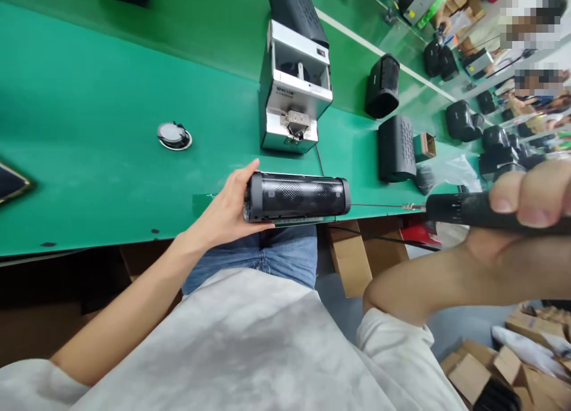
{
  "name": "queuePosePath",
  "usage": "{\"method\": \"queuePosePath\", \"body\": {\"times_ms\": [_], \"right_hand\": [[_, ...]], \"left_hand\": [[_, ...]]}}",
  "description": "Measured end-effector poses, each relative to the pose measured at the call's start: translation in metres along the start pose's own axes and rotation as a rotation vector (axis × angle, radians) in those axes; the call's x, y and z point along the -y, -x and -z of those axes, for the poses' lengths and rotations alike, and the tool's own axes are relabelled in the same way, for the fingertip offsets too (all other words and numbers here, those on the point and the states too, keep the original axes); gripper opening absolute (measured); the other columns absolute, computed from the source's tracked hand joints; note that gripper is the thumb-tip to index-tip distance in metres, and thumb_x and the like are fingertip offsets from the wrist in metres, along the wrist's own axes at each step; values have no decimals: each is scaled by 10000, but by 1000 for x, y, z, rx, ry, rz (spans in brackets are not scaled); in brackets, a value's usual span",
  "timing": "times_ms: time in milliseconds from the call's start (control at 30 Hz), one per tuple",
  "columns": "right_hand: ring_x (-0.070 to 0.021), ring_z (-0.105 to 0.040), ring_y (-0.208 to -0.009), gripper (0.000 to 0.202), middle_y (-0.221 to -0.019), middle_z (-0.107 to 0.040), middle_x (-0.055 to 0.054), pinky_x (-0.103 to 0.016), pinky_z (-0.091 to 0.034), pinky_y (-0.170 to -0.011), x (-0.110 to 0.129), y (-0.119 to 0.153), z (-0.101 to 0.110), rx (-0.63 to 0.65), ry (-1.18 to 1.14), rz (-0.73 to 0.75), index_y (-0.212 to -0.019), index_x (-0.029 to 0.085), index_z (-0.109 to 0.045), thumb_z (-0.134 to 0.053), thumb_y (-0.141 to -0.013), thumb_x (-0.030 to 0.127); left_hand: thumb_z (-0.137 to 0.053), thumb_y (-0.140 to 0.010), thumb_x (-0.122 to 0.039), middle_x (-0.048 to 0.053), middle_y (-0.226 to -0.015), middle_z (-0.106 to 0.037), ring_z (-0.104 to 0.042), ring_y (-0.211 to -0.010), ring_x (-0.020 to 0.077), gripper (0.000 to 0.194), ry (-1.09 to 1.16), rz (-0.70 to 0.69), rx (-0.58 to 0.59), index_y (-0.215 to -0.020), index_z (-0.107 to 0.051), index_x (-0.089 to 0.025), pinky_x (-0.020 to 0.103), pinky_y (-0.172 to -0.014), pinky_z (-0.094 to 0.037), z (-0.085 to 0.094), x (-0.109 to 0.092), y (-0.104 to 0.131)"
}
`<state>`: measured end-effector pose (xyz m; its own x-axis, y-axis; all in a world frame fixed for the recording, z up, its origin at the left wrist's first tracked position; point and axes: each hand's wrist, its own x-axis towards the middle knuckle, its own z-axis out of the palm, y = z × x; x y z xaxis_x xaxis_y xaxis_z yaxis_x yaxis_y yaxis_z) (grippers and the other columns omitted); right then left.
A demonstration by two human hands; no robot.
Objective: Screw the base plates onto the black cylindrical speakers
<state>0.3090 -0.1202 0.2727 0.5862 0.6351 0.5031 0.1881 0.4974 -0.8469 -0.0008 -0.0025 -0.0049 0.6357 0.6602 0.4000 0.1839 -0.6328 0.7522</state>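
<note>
My left hand (227, 200) grips the left end of a black speaker housing (307, 197) with perforated mesh on its face. The housing lies on its side at the front edge of the green table. Out to the right, my right hand (530, 200) is wrapped round a black electric screwdriver (455, 207), held level. Its long thin bit (379, 205) points left and reaches the housing's right end cap; whether the tip sits in a screw I cannot tell. A cable runs beneath the screwdriver along the table edge.
Behind the housing stands a silver screw feeder (289, 96). A round silver-and-black part (173, 136) lies to the left. Black housings (396, 149) and a small open box (426, 145) stand at the right. Cardboard boxes (350, 256) sit below the table. Other people work at the far right.
</note>
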Motion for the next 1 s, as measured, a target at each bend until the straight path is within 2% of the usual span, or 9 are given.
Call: {"method": "queuePosePath", "body": {"times_ms": [100, 167, 267, 333, 433, 500, 700, 867, 1000], "right_hand": [[-54, -411, -491, 399, -609, -337, 68, -275, -417, -430, -1, 21, 1, 41, 247, 168, -584, 242, -534, -736, -926, 213], [-52, -397, -472, 359, -583, -324, 75, -269, -385, -434, -6, 29, -5, -1, 252, 188, -578, 254, -507, -690, -883, 211], [-45, -422, -482, 331, -606, -361, 67, -248, -424, -467, -16, 35, -11, -36, 214, 198, -586, 232, -507, -628, -878, 134], [-36, -436, -484, 319, -634, -389, 70, -230, -436, -474, -26, 37, -11, -42, 151, 220, -637, 221, -513, -636, -905, 101], [-57, -450, -466, 178, -637, -457, 111, -212, -412, -446, -46, 41, -11, -43, 79, 245, -920, 226, -601, -669, -882, 66], [-82, -467, -452, 294, -641, -516, 127, -219, -414, -429, -61, 45, -10, -14, 62, 227, -1059, 230, -583, -692, -860, 43], [-87, -486, -445, 332, -711, -572, 105, -239, -430, -447, -89, 62, 8, 88, -21, 163, -1108, 238, -568, -766, -949, 23], [-101, -554, -512, 319, -748, -580, 90, -262, -492, -505, -90, 67, 19, 219, -73, 172, -1183, 240, -600, -684, -1011, -15], [-101, -562, -527, 293, -735, -574, 92, -246, -495, -503, -89, 65, 19, 234, -122, 152, -1169, 244, -600, -671, -1031, -4]], "left_hand": [[-949, -908, -652, 190, -1699, -488, -547, -1572, 436, 1343, 6, 25, -18, -1869, -96, -260, 657, -1339, -509, -1, 2, 1], [-915, -906, -730, 177, -1710, -489, -558, -1572, 428, 1332, 17, 53, -23, -1869, -116, -274, 643, -1353, -503, -1, 2, 2], [-911, -885, -765, 155, -1730, -487, -555, -1588, 421, 1345, 18, 97, -12, -1870, -111, -317, 624, -1371, -494, -1, 2, 4], [-936, -866, -745, 148, -1743, -482, -557, -1591, 422, 1367, 17, 115, -5, -1869, -102, -334, 623, -1379, -484, -1, 2, 5], [-972, -853, -673, 147, -1747, -478, -574, -1582, 420, 1355, 15, 125, -17, -1860, -126, -347, 619, -1376, -484, 0, 1, 5], [-985, -859, -606, 148, -1735, -486, -577, -1582, 420, 1298, 10, 124, -18, -1838, -173, -350, 621, -1362, -492, 1, -2, 5], [-997, -862, -465, 138, -1645, -542, -625, -1524, 404, 1094, 3, 185, 15, -1710, -316, -354, 608, -1325, -524, 7, -13, 4], [-985, -867, -448, 137, -1610, -556, -664, -1469, 403, 1016, -17, 230, 23, -1656, -351, -356, 594, -1250, -591, 9, -16, 5], [-987, -853, -437, 139, -1627, -548, -677, -1460, 403, 1029, -27, 256, 22, -1653, -344, -364, 581, -1219, -611, 9, -14, 8]]}}
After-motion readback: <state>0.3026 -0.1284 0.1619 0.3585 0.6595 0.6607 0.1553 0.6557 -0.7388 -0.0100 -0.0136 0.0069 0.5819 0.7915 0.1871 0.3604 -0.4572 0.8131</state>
